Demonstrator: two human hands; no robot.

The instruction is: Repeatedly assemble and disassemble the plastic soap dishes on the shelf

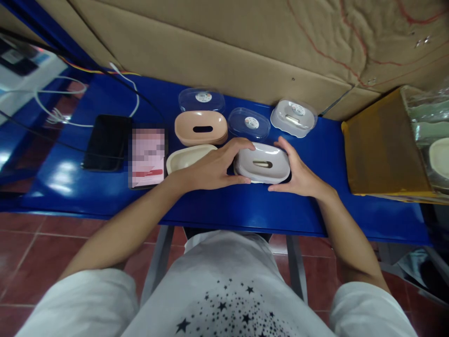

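A pale grey oval soap dish [277, 174] with a slot in its bottom is between my two hands, low over the table. My left hand [224, 164] grips its left end, fingers at the far rim and thumb at the near side. Around the right end curls my right hand [298, 171], its thumb below the near edge. Left of the dish, partly hidden by my left hand, lies a cream oval dish [182, 159]. A peach soap dish [185, 132] with a slot sits behind it. Behind the grey dish rests a clear lid [242, 122] with a round sticker.
Another clear lid [189, 99] and a lidded whitish soap dish [280, 122] stand at the back of the blue table [210, 206]. To the left lie a black device [105, 140] and a phone with a blurred screen [147, 159], near cables. An open cardboard box [379, 150] stands right.
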